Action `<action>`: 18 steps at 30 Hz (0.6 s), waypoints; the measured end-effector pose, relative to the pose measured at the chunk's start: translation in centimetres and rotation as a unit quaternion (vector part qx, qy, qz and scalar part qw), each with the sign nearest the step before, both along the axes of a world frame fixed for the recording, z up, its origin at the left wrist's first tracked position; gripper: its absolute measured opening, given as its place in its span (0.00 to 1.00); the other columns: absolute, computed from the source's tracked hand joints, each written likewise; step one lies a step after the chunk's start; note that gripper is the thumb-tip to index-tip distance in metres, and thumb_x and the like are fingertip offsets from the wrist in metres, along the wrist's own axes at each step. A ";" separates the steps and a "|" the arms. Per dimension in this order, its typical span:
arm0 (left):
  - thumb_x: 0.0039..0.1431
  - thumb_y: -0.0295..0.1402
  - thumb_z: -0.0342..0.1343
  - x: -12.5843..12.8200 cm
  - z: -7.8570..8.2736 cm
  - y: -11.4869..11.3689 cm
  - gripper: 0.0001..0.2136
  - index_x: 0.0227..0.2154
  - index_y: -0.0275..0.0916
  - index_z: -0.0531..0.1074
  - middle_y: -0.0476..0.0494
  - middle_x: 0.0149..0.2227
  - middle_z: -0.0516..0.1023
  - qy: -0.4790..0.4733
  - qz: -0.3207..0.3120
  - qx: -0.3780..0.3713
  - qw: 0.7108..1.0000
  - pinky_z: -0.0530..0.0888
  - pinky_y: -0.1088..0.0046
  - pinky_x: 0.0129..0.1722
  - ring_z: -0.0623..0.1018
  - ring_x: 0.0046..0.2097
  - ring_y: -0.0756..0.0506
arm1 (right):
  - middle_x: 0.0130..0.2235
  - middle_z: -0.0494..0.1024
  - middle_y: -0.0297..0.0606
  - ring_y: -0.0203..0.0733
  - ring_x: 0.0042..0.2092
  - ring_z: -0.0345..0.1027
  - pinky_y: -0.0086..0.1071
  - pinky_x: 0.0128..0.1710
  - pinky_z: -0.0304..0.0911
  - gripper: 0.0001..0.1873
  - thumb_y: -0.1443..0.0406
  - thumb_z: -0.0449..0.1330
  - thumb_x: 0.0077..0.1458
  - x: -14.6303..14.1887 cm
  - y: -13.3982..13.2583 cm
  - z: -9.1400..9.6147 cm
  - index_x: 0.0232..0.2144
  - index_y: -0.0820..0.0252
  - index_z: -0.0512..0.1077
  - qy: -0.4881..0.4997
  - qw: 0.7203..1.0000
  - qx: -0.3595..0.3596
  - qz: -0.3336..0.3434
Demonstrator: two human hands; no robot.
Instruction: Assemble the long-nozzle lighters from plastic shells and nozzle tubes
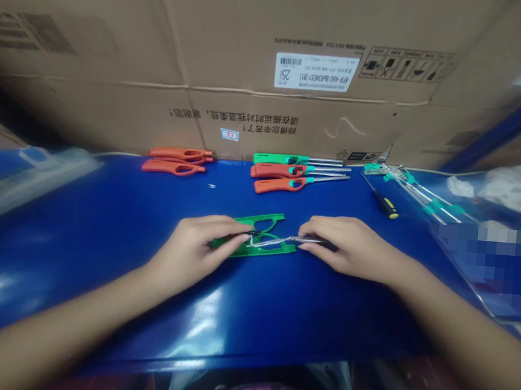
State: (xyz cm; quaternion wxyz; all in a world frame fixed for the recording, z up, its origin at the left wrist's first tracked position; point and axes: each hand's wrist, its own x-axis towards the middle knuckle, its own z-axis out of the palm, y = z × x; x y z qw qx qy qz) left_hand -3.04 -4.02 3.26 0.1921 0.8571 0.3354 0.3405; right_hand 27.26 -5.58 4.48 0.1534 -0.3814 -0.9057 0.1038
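Observation:
Both hands meet at the middle of the blue table. My left hand (207,239) is closed, pinching a small dark piece between thumb and fingers; its kind is hard to make out. Under those fingertips lie two green lighter shell halves (268,253), partly hidden by the hand. My right hand (351,244) grips a slim dark tool (317,241) with a metal tip, perhaps tweezers. A thin whitish wire (268,242) runs from the left fingertips to that tip, above the shells.
Orange shells (175,167) lie at the back left, and several assembled lighters (279,185) at the back centre. A screwdriver (386,205) and metal lighter tubes (427,199) are at the back right. A cardboard wall (235,55) stands behind; a clear bag (32,171) is at left.

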 end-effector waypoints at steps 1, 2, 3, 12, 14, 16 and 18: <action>0.65 0.31 0.60 -0.1 -0.1 0.0 0.09 0.44 0.38 0.81 0.45 0.42 0.84 0.018 -0.018 0.040 0.999 0.78 0.76 0.45 0.83 0.41 0.48 | 0.39 0.79 0.33 0.37 0.37 0.72 0.30 0.37 0.60 0.08 0.59 0.54 0.68 0.0 0.0 0.0 0.43 0.56 0.71 -0.003 1.000 -0.004 0.002; 0.65 0.30 0.59 -0.2 -0.1 0.1 0.09 0.45 0.36 0.80 0.44 0.42 0.84 0.034 -0.033 0.067 0.997 0.78 0.76 0.44 0.82 0.41 0.49 | 0.39 0.79 0.33 0.37 0.37 0.72 0.30 0.37 0.60 0.09 0.59 0.54 0.69 0.0 0.0 0.0 0.42 0.56 0.71 -0.005 1.000 -0.009 0.003; 0.66 0.30 0.59 -0.2 -0.2 0.1 0.09 0.46 0.36 0.80 0.44 0.42 0.83 0.048 -0.046 0.083 0.994 0.78 0.76 0.44 0.82 0.41 0.49 | 0.39 0.79 0.34 0.37 0.37 0.72 0.30 0.37 0.60 0.09 0.59 0.54 0.69 0.0 0.0 0.0 0.42 0.56 0.71 -0.008 1.000 -0.013 0.005; 0.68 0.29 0.56 0.0 -0.9 0.3 0.08 0.45 0.35 0.78 0.44 0.43 0.82 0.099 -0.071 0.108 0.987 0.78 0.71 0.47 0.81 0.44 0.47 | 0.43 0.79 0.38 0.39 0.42 0.74 0.30 0.39 0.65 0.12 0.61 0.54 0.69 0.1 -0.1 -0.4 0.44 0.56 0.76 -0.020 0.999 -0.005 0.026; 0.68 0.29 0.56 0.0 -0.9 0.3 0.08 0.45 0.35 0.77 0.43 0.43 0.81 0.098 -0.065 0.106 0.987 0.78 0.72 0.47 0.81 0.44 0.47 | 0.43 0.79 0.38 0.39 0.42 0.75 0.30 0.40 0.65 0.12 0.62 0.54 0.69 0.1 0.0 -0.5 0.45 0.56 0.77 -0.023 0.999 -0.004 0.031; 0.68 0.29 0.55 0.0 -1.0 0.3 0.08 0.45 0.35 0.77 0.43 0.43 0.81 0.097 -0.062 0.104 0.988 0.78 0.72 0.47 0.81 0.44 0.48 | 0.43 0.80 0.38 0.39 0.41 0.75 0.30 0.39 0.65 0.13 0.63 0.54 0.68 0.0 0.0 -0.6 0.46 0.56 0.78 -0.027 0.999 -0.003 0.035; 0.68 0.28 0.55 0.0 -1.1 0.3 0.08 0.46 0.35 0.77 0.43 0.44 0.80 0.101 -0.068 0.102 0.987 0.78 0.72 0.47 0.81 0.44 0.48 | 0.42 0.80 0.38 0.38 0.40 0.75 0.30 0.38 0.65 0.13 0.62 0.54 0.68 0.0 0.1 -0.7 0.46 0.56 0.78 -0.029 0.999 -0.002 0.034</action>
